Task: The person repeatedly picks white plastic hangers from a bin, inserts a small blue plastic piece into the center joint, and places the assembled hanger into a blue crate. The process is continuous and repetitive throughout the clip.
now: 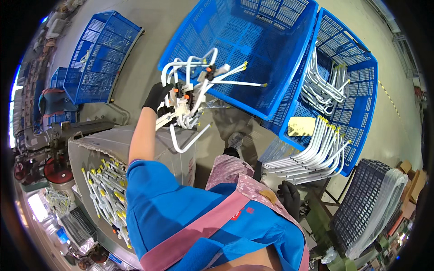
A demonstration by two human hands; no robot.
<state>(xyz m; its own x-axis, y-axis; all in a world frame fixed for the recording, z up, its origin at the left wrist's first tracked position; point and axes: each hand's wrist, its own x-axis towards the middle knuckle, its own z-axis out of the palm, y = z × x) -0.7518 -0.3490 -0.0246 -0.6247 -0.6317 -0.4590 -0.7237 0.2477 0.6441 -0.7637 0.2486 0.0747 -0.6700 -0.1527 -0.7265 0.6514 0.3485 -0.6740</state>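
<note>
My left hand [158,97], in a black glove, is stretched out ahead and closed on a cluster of white bent-tube frames [184,113]. These have black and orange joint pieces and some yellow end caps. They are at the near edge of an open blue crate [271,113], and some tubes reach over its inside. My right hand [289,196], also gloved in black, is low at my right side. Its fingers look loosely apart and nothing shows in them. Just beyond it a row of white bent tubes [312,158] with yellow caps lies stacked against a second blue crate [373,113].
More white tubes [323,86] and a yellow card [301,126] are in the second crate. Left of me a large carton [86,147] holds several capped tubes. Another blue crate [101,58] stands far left, beside a machine [58,171]. A dark plastic crate [361,203] leans at right.
</note>
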